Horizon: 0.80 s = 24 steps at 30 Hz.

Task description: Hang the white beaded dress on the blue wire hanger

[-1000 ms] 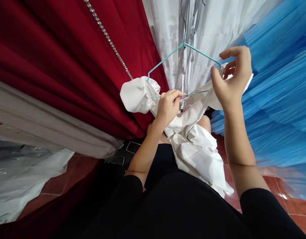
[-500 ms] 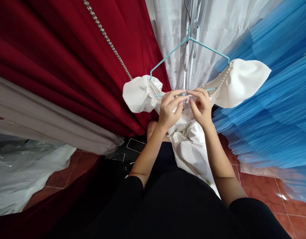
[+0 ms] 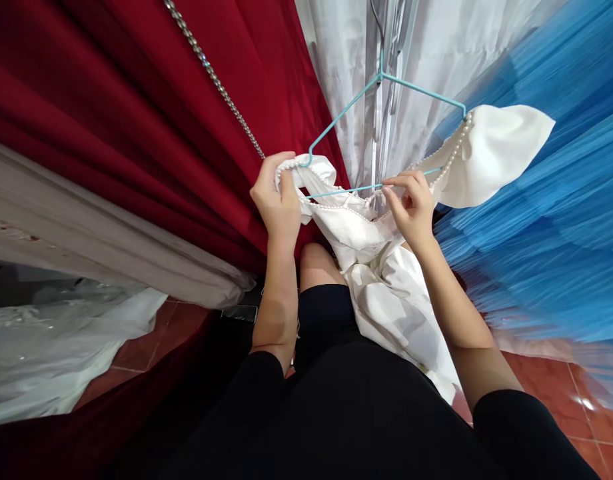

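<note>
Red drapery (image 3: 226, 87) hangs from nine to eleven o'clock, with a pale curtain (image 3: 111, 220) and silvery-white fabric (image 3: 71, 347) below it, towards eight. Dark red floor tiles (image 3: 136, 347) show at eight o'clock, and a glittering strand (image 3: 216, 83) slants down at eleven.

Just up and left of centre, the left hand (image 3: 281, 217) has its fingers narrow, pinching the pearl-edged left side of a white garment (image 3: 356, 230). The garment runs from the centre towards five o'clock, in front of a bare knee (image 3: 320, 267). At one o'clock a pale blue hanger (image 3: 347, 108) hangs before metal uprights (image 3: 379, 133) and a white curtain (image 3: 436, 60). The right hand (image 3: 415, 213), near two o'clock, has thumb and fingertips close together at the hanger's lower bar. Beyond it, a puffed sleeve (image 3: 506, 150) spreads against blue tulle (image 3: 551, 220), at two to three o'clock.

Steadying the bar lightly while guiding the edging at the hanger's end should work best; a slow, even pull would spare the pearls, and bunched cloth is better eased than tugged.

Counted: two hands, one hanger, one white garment, one glittering strand, one visible knee.
</note>
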Tool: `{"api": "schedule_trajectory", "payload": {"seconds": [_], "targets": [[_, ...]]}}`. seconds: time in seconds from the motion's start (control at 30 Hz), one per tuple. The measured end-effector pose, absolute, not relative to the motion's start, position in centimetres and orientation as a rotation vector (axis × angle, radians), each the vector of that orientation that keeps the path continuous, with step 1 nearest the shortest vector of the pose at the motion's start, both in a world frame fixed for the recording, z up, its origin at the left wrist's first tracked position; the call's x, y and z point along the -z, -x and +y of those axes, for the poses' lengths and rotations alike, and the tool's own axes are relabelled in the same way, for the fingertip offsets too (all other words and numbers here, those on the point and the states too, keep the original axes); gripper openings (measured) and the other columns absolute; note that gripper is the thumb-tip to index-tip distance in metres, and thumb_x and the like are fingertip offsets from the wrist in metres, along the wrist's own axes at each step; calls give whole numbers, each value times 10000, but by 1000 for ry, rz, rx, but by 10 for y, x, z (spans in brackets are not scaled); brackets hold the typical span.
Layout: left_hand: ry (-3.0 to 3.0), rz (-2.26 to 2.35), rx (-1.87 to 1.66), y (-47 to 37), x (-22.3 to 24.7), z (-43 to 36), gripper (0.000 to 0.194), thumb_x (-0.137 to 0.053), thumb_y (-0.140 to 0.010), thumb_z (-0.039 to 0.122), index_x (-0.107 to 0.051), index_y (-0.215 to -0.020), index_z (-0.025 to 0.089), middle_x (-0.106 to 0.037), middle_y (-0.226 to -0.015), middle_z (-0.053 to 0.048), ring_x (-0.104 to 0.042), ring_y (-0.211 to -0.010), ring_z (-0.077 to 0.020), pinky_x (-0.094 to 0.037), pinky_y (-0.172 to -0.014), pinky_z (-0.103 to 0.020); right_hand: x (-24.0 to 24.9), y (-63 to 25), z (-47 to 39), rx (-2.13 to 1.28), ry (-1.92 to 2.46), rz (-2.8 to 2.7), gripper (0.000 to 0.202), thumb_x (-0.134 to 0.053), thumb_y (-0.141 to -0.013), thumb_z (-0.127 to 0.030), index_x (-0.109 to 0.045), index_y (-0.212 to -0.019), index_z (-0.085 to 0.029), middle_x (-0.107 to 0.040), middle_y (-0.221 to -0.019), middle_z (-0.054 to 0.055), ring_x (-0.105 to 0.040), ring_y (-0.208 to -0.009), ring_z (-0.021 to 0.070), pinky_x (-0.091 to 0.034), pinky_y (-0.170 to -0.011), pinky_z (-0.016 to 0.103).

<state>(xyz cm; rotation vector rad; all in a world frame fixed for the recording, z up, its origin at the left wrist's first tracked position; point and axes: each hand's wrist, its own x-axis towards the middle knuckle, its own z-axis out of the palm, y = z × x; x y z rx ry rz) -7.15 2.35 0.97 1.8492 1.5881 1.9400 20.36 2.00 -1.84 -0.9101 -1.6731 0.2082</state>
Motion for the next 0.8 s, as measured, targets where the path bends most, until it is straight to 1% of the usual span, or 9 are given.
{"api": "schedule_trajectory", "payload": {"seconds": [0.17,0.27,0.37,0.47,0.5,0.57,0.67,0.73,0.8], "targets": [[-1396,1647,-2261,109,6,36,229,-436,-1031,112,-658,-1039,167,-702,-1014,-53,-722,-999,-196,-589,-956,-355,11,-192,23,-211,1009,-1658,419,-624,-1083,-629,-769,-1005,-245,-659,-925,16,-572,-779,132,-502,-728,323],[-1227,1699,-2349,113,27,26,164,-496,-953,84,-631,-993,168,-676,-974,-49,-706,-947,-186,-583,-946,-356,10,-186,20,-236,1042,-1644,465,-610,-1072,-675,-756,-980,-244,-639,-907,13,-538,-746,126,-497,-717,320],[-1397,1721,-2221,86,44,0,111,-565,-937,152,-617,-1028,190,-678,-980,-40,-713,-956,-197,-587,-962,-350,11,-183,18,-230,1063,-1636,451,-596,-1078,-673,-743,-981,-258,-652,-917,22,-564,-761,145,-521,-717,330],[-1812,1577,-2093,41,46,-22,104,-588,-1022,288,-665,-1055,226,-705,-990,-51,-709,-962,-224,-588,-920,-366,10,-181,18,-197,1092,-1646,429,-587,-1085,-658,-733,-994,-265,-670,-933,31,-574,-748,154,-551,-734,342],[-1950,1481,-2105,27,43,-25,132,-591,-1044,329,-688,-1061,240,-716,-998,-59,-709,-980,-241,-585,-943,-394,9,-180,17,-190,1100,-1650,424,-583,-1090,-649,-730,-997,-263,-674,-939,33,-573,-741,154,-557,-738,343],[-2136,1375,-2096,5,33,-26,178,-566,-1074,364,-713,-1061,264,-743,-1071,-82,-714,-1096,-280,-556,-1052,-464,6,-178,13,-191,1097,-1664,411,-574,-1100,-627,-724,-1006,-256,-684,-950,34,-577,-737,152,-559,-736,341],[-2196,1459,-1867,-10,14,-15,212,-525,-1079,308,-708,-1182,274,-768,-1252,-91,-682,-1307,-301,-433,-1238,-522,2,-176,4,-214,1041,-1718,379,-529,-1130,-577,-719,-1078,-254,-724,-1016,42,-607,-754,150,-565,-732,339],[-2182,1454,-1690,-10,6,-7,283,-512,-1071,245,-671,-1304,263,-784,-1281,-79,-702,-1289,-280,-382,-1275,-506,1,-177,-2,-213,1006,-1745,360,-489,-1147,-541,-710,-1172,-259,-755,-1107,56,-645,-782,156,-583,-747,351],[-2185,1413,-1621,-6,3,-1,282,-505,-1069,205,-670,-1293,250,-801,-1235,-65,-733,-1197,-264,-381,-1256,-481,0,-184,-5,-143,983,-1736,347,-458,-1156,-501,-695,-1256,-268,-760,-1192,76,-716,-916,199,-622,-838,399]]}}
